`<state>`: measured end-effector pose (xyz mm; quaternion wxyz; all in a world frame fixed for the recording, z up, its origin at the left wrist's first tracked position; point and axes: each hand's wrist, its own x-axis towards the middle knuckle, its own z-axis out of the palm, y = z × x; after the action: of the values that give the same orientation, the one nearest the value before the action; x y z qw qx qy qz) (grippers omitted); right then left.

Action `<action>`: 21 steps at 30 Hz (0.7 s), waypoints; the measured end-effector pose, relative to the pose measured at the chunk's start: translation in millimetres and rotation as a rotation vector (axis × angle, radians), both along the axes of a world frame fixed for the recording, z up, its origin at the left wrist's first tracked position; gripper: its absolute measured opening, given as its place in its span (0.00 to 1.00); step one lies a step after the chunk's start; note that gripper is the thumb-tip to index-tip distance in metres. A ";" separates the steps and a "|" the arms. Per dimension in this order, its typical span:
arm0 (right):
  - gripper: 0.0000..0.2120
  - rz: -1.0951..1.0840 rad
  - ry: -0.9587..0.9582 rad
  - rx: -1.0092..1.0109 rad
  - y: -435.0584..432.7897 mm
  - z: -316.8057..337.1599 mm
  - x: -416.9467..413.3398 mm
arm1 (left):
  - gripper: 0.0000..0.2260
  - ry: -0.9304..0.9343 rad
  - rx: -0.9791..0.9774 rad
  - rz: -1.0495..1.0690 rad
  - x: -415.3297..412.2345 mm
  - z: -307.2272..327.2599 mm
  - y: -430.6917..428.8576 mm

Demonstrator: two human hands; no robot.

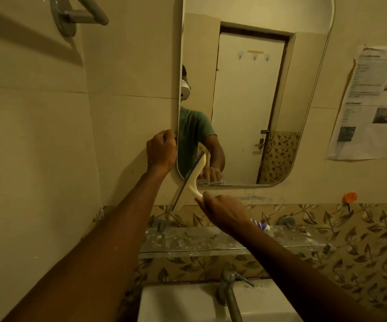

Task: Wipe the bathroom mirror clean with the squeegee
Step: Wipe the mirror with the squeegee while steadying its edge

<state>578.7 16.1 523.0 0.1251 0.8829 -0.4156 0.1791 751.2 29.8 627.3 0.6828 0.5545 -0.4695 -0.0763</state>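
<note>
A tall mirror (253,94) with rounded corners hangs on the tiled wall. My left hand (161,152) grips the mirror's lower left edge. My right hand (222,212) holds the handle of a cream squeegee (193,176) just below the mirror's bottom edge. The squeegee's dark blade runs diagonally across the mirror's lower left corner and down onto the wall. The mirror reflects a person in a green shirt, the right hand and a closed door.
A glass shelf (211,242) with a striped tube (261,225) sits under the mirror. Below it are a tap (228,287) and white basin (183,303). Printed paper (373,103) hangs at right, an orange hook (350,197) below it, a metal rail (81,12) top left.
</note>
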 end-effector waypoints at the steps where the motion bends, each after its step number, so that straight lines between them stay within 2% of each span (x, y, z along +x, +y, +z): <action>1: 0.18 -0.017 -0.012 -0.007 -6.1 -2.4 -4.5 | 0.16 -0.001 0.003 0.004 -0.5 0.2 0.1; 5: 0.21 -0.071 -0.092 0.028 -22.7 -23.9 -49.5 | 0.20 0.004 0.002 0.013 -1.2 1.2 -0.2; 8: 0.23 -0.156 -0.070 0.028 -23.7 -41.2 -97.1 | 0.20 -0.041 0.001 0.040 -3.0 2.0 1.7; 11: 0.21 -0.227 -0.023 -0.027 -14.2 -39.6 -113.9 | 0.19 -0.065 0.002 0.063 -4.1 1.5 2.1; 14: 0.20 -0.120 -0.034 -0.087 -1.1 -20.7 -81.2 | 0.19 -0.040 0.009 0.050 -4.2 1.9 2.2; 17: 0.26 0.022 -0.039 -0.154 9.6 2.7 -28.2 | 0.20 0.009 0.021 0.013 -4.7 3.5 3.6; 21: 0.28 0.023 0.003 -0.209 -2.6 24.4 6.0 | 0.19 0.031 0.040 0.003 -6.0 5.4 6.6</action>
<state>584.7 13.5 547.4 0.2151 0.8700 -0.3845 0.2215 745.2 36.3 632.7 0.6788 0.5675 -0.4567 -0.0931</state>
